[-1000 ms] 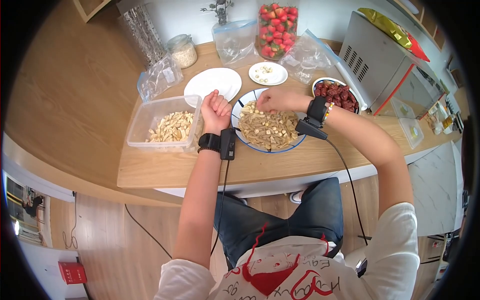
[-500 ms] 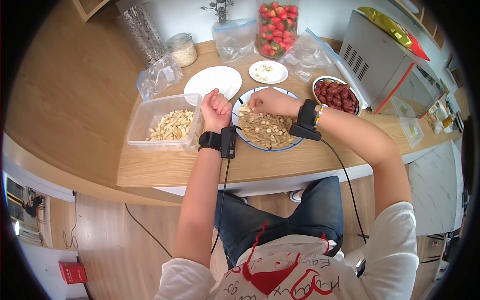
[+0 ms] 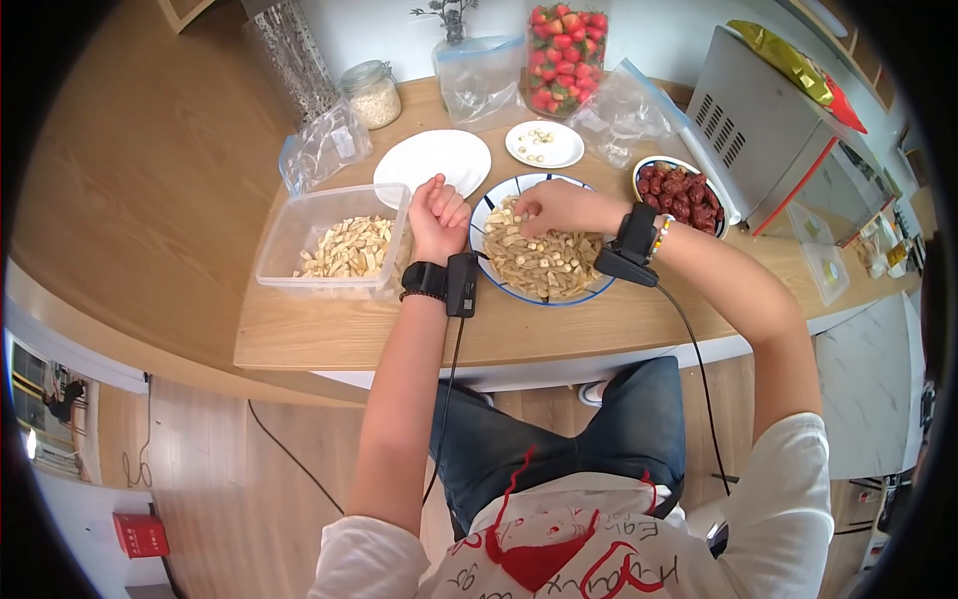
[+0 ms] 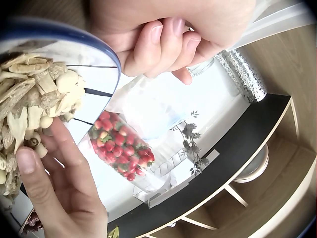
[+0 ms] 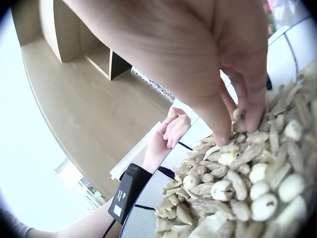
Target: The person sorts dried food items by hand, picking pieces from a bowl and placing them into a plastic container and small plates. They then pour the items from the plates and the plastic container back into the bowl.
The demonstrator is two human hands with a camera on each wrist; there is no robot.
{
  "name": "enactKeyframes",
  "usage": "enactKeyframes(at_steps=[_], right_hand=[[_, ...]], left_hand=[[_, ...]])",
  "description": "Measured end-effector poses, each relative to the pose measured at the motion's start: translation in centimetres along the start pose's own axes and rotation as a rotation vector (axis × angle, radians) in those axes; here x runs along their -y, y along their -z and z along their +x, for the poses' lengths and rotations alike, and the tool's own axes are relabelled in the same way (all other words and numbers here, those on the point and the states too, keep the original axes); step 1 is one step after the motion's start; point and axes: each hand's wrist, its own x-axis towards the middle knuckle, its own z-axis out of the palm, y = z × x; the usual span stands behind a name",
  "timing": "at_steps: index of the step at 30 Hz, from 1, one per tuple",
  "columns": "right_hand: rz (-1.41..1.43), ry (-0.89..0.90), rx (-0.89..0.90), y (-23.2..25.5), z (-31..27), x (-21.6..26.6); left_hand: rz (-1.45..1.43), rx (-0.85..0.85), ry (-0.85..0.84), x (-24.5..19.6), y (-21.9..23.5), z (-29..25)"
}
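A white plate with a blue rim (image 3: 481,215) holds a heap of pale dried slices (image 3: 544,275) mixed with round whitish seeds (image 5: 263,207). Over the heap's upper left part, the right hand (image 3: 571,208) reaches down. Its thumb and fingers pinch a small round seed (image 5: 238,114) just above the slices in the right wrist view. Beside the plate's left rim, the left hand (image 3: 439,222) lies palm up with loosely curled fingers and holds nothing. The left wrist view shows both the left hand (image 4: 168,42) and the right hand (image 4: 69,193).
Left of the left hand stands a clear plastic box (image 3: 284,270) of pale pieces. Behind are a white plate (image 3: 429,160), a small plate (image 3: 559,150) with a few seeds, clear bags, a jar (image 3: 372,100) and strawberries (image 3: 567,60). Red dates (image 3: 684,195) stand right.
The right hand has moved left over the heap, then slightly back right, its fingers staying low at the slices. The left hand keeps its pose. The head view has shifted slightly.
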Motion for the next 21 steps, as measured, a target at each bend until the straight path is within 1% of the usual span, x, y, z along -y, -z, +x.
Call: enactKeyframes(at_steps=[2,5,8,11,14,17,20,21], right_hand=[[0.025,-0.034,-0.035,-0.3,0.2,0.5],[0.159,-0.08,-0.005,-0.7,0.9,0.2],[-0.102,0.109,-0.127,-1.6,1.2,-0.1],[-0.109,0.095,-0.128,-1.8,1.2,0.2],[0.06,-0.053,0.034,-0.2,0.7,1.0],[0.483,-0.173,0.109,0.7,1.0,-0.9],[0.99,-0.171,0.118,2.5,0.7,-2.5],[1.046,-0.172,0.085,3.3,0.9,-3.1]], left_hand=[[0.002,0.009,0.007,0.0,0.0,0.0],[0.001,0.017,0.013,-0.1,-0.1,-0.1],[0.005,0.007,0.003,0.0,-0.2,-0.2],[0.016,-0.004,-0.004,0.1,-0.2,-0.1],[0.007,-0.012,0.002,-0.1,-0.2,-0.2],[0.003,-0.009,0.01,0.0,-0.2,-0.3],[0.019,-0.006,0.009,0.0,-0.4,-0.4],[0.024,-0.001,0.006,0.0,-0.4,-0.4]])
